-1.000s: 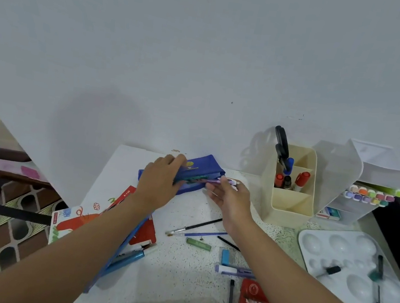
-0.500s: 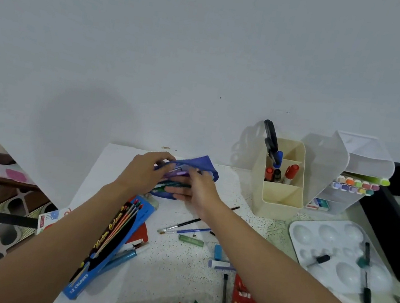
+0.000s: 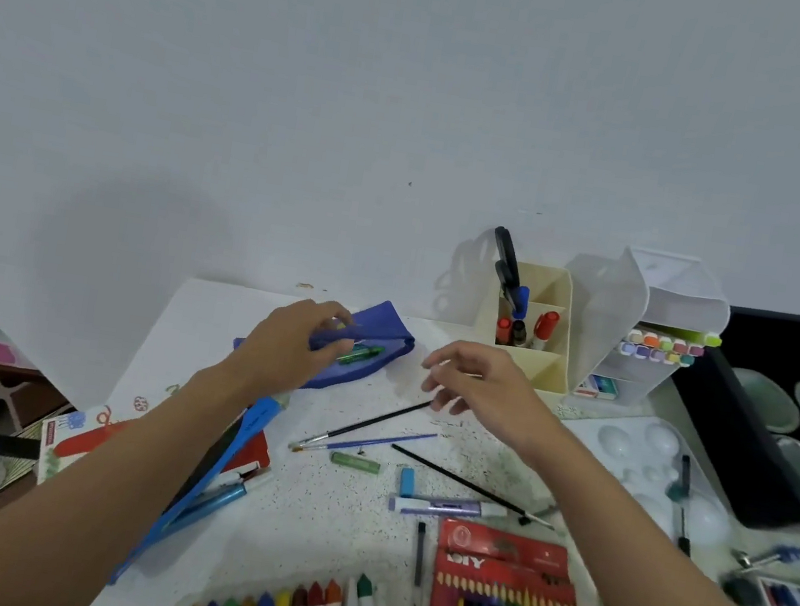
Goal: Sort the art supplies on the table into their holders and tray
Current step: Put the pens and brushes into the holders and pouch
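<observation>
The black brush (image 3: 370,420) lies flat on the table (image 3: 330,515), out in the middle, on a slant: bristles toward you and to your left, handle tip away from you and to your right. That handle tip ends just below your right hand (image 3: 479,384), which hangs above it with the fingers loosely curled and nothing in them that I can see. So the right hand is plainly the nearer one, and the end nearest it is the handle, not the bristles.

A thinner blue brush (image 3: 382,443) lies just beside the black one on your side, nearly parallel, bristle ends close together; come down at the far end, where the two handles spread apart, and you should lift only one.

Your left hand (image 3: 287,345) is farther off, to the left, pinching the open edge of the blue pouch (image 3: 384,324), with a green pen (image 3: 361,355) showing in the mouth. The cream holder (image 3: 545,376) stands behind and to the right of your right hand, so my guess is a short carry up and right, brush turned upright on the way
</observation>
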Action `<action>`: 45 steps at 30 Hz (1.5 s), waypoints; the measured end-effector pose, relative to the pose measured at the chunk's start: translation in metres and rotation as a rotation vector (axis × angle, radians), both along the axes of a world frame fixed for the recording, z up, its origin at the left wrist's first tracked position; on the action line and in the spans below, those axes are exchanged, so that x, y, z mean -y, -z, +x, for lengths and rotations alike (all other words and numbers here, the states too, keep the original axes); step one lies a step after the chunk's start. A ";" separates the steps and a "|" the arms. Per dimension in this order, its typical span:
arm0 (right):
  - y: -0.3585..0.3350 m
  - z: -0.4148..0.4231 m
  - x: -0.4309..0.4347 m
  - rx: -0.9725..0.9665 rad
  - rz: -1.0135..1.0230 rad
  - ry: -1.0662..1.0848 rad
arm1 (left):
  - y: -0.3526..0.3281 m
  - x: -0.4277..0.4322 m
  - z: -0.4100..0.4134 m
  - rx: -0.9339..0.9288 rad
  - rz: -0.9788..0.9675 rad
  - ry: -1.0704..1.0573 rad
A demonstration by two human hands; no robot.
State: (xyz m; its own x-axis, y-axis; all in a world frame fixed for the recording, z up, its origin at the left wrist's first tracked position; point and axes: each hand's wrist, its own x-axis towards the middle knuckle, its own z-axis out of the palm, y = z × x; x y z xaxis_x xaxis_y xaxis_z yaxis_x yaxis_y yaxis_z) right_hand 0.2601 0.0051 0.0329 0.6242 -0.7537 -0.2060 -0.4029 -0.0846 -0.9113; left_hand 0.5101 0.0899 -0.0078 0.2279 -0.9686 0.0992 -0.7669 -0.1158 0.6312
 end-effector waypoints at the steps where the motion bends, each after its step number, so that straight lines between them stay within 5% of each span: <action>1: -0.001 -0.014 0.000 -0.033 -0.045 -0.023 | -0.001 -0.002 -0.006 0.032 -0.026 0.040; 6: 0.013 -0.067 -0.010 -0.140 -0.294 0.030 | 0.004 -0.023 -0.036 0.199 -0.113 0.174; 16: 0.052 -0.088 -0.034 -0.511 -0.616 -0.228 | 0.038 -0.053 -0.074 0.312 0.155 0.016; 22: 0.062 -0.090 -0.032 -0.488 -0.607 -0.292 | 0.025 -0.042 -0.085 0.251 0.290 -0.072; 27: 0.066 -0.099 -0.024 -0.342 -0.606 -0.256 | 0.013 -0.028 -0.091 0.402 0.432 0.065; 32: 0.047 -0.109 -0.008 -0.121 -0.417 -0.098 | 0.013 -0.027 -0.102 0.597 0.443 0.146; 45: 0.023 -0.108 -0.005 0.226 0.306 -0.089 | 0.011 -0.025 -0.118 0.488 0.482 0.166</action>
